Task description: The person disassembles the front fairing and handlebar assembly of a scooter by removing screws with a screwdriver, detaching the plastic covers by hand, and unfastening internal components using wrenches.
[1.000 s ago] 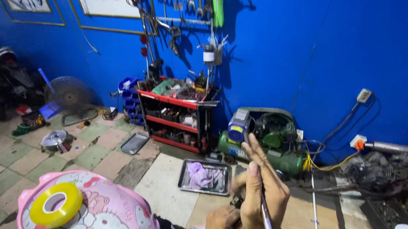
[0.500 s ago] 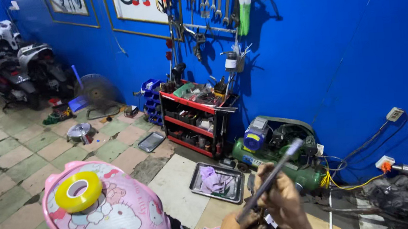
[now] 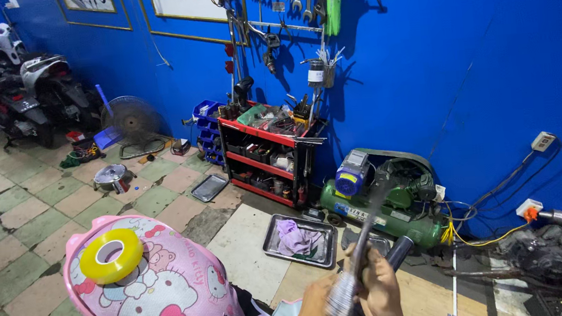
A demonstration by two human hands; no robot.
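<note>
My left hand (image 3: 309, 308) and my right hand (image 3: 383, 290) are pressed close together at the bottom edge. Both are closed around a long grey metal rod tool (image 3: 358, 252), which slants up between them and is blurred by motion. A dark cylindrical grip (image 3: 399, 249) sticks out just above my right hand; I cannot tell whether that hand holds it. Left of my hands sits a pink helmet with a cartoon cat print (image 3: 165, 294), and a yellow tape roll (image 3: 111, 255) lies on top of it.
A metal tray with a purple cloth (image 3: 299, 241) lies on the floor ahead, beside a green air compressor (image 3: 391, 199). A red tool cart (image 3: 268, 153) stands against the blue wall under hanging wrenches. Also here are a floor fan (image 3: 132, 123), parked motorcycles (image 3: 15, 92) and engine parts (image 3: 549, 250).
The view has swung up and right. The rod has tipped from pointing down, to slanting far up-right, to steeply upright now, and my hands have closed in around it.
</note>
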